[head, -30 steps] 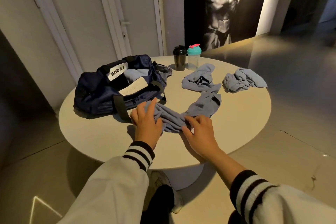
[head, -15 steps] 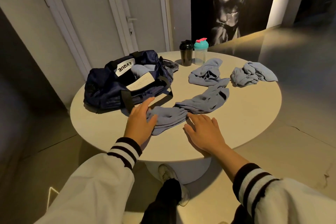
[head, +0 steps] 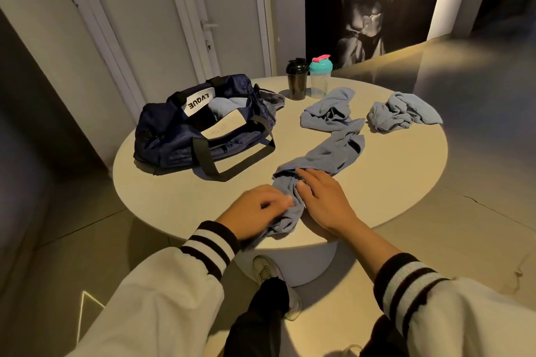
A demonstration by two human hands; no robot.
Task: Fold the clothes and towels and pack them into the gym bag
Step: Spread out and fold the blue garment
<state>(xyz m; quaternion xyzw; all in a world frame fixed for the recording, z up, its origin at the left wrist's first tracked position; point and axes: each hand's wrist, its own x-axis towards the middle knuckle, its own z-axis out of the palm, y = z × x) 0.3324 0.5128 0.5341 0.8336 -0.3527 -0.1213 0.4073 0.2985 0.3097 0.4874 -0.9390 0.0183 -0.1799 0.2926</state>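
A long blue towel (head: 327, 156) lies bunched on the round beige table (head: 385, 188), running from the middle to the near edge. My left hand (head: 258, 209) grips its near end with curled fingers, though the hand is blurred. My right hand (head: 322, 200) rests on the towel just right of that, fingers laid over the folds. The navy gym bag (head: 179, 139) sits open at the table's left with a folded blue cloth (head: 222, 106) inside. Two crumpled blue cloths, one (head: 330, 110) behind the towel and one (head: 403, 111) at the far right, lie apart from my hands.
A black shaker bottle (head: 296, 78) and a teal-lidded one (head: 320, 75) stand at the table's far edge. The bag's black strap (head: 232, 162) loops out toward the towel. White doors stand behind the table, and my shoe shows beside the table's pedestal.
The towel's near end has been drawn from beside the bag toward the table's near edge. My left hand went from flat on it to gripping it. My right hand moved onto the cloth.
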